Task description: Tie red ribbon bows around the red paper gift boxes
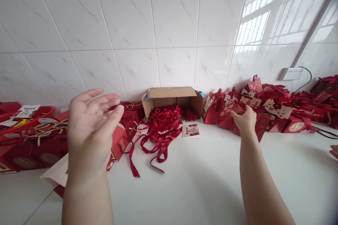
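Nearest the camera, two bare forearms reach out over the white counter (pixel 198 182). The left hand (pixel 91 123) is raised off the surface, palm turned inward, fingers spread and loosely curved, holding nothing. Just behind and below it lies a flat red box (pixel 120 144), with a cream flap (pixel 56 174) sticking out toward the near edge. More red boxes with cord handles (pixel 39 140) are heaped to the left of it.

The right hand (pixel 245 121) is stretched further out, back upward, resting against a red bag (pixel 227 114) at the near edge of a pile. Its fingers are hidden behind the hand, so I cannot tell whether it grips the bag or only touches it. The two hands are well apart.

Between them, loose red ribbons (pixel 158 140) spill across the counter out of a cardboard carton (pixel 171 93) that lies on its side against the wall (pixel 132 24). A small printed card (pixel 190 130) lies just right of the ribbons.

Beyond the right hand, the pile of bags (pixel 277 109) runs along the wall to the right. Above it a white socket (pixel 290 74) sits on the tiles with a cable leading off it.
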`<state>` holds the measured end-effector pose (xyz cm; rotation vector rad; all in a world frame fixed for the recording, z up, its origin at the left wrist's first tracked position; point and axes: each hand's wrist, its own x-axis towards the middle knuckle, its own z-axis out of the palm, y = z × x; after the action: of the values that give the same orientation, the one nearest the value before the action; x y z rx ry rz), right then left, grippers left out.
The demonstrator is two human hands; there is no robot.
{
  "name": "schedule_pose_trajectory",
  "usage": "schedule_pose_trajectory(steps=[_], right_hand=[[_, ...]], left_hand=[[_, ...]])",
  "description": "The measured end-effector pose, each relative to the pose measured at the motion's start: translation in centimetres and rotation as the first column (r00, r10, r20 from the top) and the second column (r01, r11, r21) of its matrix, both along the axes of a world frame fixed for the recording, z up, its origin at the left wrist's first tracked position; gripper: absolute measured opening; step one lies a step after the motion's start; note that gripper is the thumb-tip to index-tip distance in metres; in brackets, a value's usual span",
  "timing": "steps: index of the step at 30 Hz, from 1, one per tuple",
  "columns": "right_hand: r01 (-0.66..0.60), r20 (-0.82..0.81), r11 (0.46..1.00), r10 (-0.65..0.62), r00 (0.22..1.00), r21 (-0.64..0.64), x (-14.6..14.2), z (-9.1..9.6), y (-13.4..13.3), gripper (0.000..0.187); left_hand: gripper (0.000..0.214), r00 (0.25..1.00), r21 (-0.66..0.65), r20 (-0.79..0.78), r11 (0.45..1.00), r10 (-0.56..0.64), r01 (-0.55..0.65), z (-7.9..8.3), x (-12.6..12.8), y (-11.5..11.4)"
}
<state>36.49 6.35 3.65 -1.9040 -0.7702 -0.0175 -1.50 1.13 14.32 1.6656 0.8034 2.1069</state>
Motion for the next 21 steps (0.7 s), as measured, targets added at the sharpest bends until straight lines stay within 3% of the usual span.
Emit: schedule_pose_trajectory(steps=[2,4,6,8,11,14,15,17,19,21], right_hand=[[-0.030,-0.015,0.998,0.031,0.999,0.063,-0.8,0.6,0.3,0.075],[-0.110,0.004,0.986,0.110,0.994,0.125,-1.8,1.3,0.5,0.068],[-0.238,0.054,0.957,0.232,0.971,0.166,-3.3,1.8,1.0,0.057],[-0.406,0.118,0.899,0.391,0.913,0.166,-5.4,1.6,1.7,0.043],[-0.676,0.205,0.730,0.651,0.731,0.095,-10.0,-0.2,3.0,0.026],[-0.864,0.261,0.503,0.832,0.489,0.013,-15.2,-3.4,3.4,0.036],[-0.893,0.266,0.450,0.861,0.434,-0.002,-16.7,-4.6,3.3,0.039],[-0.933,0.248,0.360,0.905,0.345,-0.017,-19.0,-6.5,3.1,0.025],[-0.947,0.201,0.321,0.927,0.315,0.006,-19.9,-7.6,3.3,0.011],[-0.932,0.143,0.353,0.921,0.362,0.085,-19.4,-7.7,3.9,0.011]], left_hand=[[0.040,0.986,-0.112,-0.159,0.991,0.056,-0.075,-0.5,0.0,1.0],[0.033,0.909,-0.286,-0.415,0.944,0.032,-0.163,-1.5,0.1,2.6],[0.032,0.720,-0.472,-0.679,0.836,-0.141,-0.281,-3.1,0.3,4.6],[0.036,0.443,-0.532,-0.833,0.698,-0.331,-0.480,-5.2,0.7,6.6],[0.057,0.299,-0.500,-0.863,0.601,-0.408,-0.624,-8.3,1.4,9.1],[0.057,0.268,-0.526,-0.837,0.568,-0.476,-0.633,-10.9,1.7,10.6],[0.048,0.266,-0.546,-0.821,0.561,-0.505,-0.621,-11.6,1.7,10.9],[0.030,0.281,-0.590,-0.792,0.558,-0.542,-0.583,-12.7,1.5,11.4],[0.027,0.331,-0.617,-0.782,0.579,-0.529,-0.533,-13.4,1.2,11.9],[0.027,0.419,-0.613,-0.789,0.633,-0.450,-0.474,-13.5,0.8,12.4]])
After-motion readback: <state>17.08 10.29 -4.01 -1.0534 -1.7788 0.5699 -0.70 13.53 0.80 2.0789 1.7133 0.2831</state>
